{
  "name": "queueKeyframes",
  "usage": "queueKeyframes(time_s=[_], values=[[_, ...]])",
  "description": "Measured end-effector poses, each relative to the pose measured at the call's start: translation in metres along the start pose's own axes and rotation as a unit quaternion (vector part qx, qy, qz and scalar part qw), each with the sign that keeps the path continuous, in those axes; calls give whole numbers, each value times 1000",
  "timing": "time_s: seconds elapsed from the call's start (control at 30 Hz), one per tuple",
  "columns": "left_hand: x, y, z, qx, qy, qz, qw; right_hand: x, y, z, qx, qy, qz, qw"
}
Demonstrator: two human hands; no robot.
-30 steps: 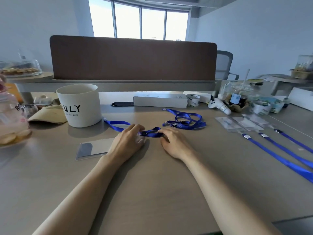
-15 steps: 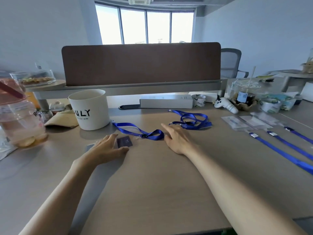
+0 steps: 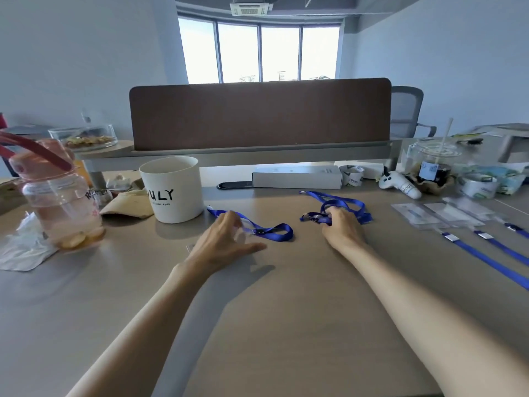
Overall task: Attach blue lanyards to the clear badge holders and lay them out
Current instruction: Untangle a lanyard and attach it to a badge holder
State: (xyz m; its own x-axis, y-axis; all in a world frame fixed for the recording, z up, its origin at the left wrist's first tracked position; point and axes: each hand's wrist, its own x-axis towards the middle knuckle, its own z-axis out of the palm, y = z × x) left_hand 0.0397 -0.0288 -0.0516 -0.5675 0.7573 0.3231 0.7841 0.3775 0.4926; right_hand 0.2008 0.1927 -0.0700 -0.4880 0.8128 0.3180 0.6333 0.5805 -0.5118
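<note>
A single blue lanyard (image 3: 266,231) lies looped on the desk, just right of my left hand (image 3: 223,243). That hand hovers over its left strap with the fingers curved and the thumb out, and a blurred clear badge holder (image 3: 241,234) shows between thumb and fingers. My right hand (image 3: 342,229) reaches into a tangled pile of blue lanyards (image 3: 347,203), its fingertips curled round a strap near a metal clip. At the right, three clear badge holders (image 3: 416,216) lie side by side, each with a blue lanyard (image 3: 486,260) attached and stretched toward the desk's edge.
A white cup (image 3: 171,190) stands left of the lanyard, with a tan cap and a pink water bottle (image 3: 58,196) further left. Behind are a white box (image 3: 297,176), tape rolls, a small toy, an iced drink and a brown divider panel (image 3: 259,113).
My left hand has come right from the holder's spot on the desk to the lanyard, bringing the holder along. My right hand has moved away to the tangled pile. The camera has tilted up.
</note>
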Motion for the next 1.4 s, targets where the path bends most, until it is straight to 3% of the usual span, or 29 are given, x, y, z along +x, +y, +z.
queueKeyframes(time_s=[0.1,0.2,0.4,0.6,0.73,0.87,1.07,1.4], values=[[4,24,21,46,-88,75,992,1,7,-14,47,-48,-6,998],[9,35,35,107,-103,93,984,0,16,-25,-7,-80,-27,996],[28,33,48,193,-80,94,973,5,12,-61,189,18,-38,981],[44,96,69,6,-80,109,991,-3,-5,-113,465,26,-22,885],[55,142,89,-86,-110,74,987,-10,2,-134,517,36,19,855],[64,153,111,-98,-137,72,983,-20,25,-142,549,52,79,830],[78,148,131,5,-188,186,964,-14,66,-132,497,64,115,857],[110,108,124,-19,-85,142,986,23,86,-90,315,31,72,946]])
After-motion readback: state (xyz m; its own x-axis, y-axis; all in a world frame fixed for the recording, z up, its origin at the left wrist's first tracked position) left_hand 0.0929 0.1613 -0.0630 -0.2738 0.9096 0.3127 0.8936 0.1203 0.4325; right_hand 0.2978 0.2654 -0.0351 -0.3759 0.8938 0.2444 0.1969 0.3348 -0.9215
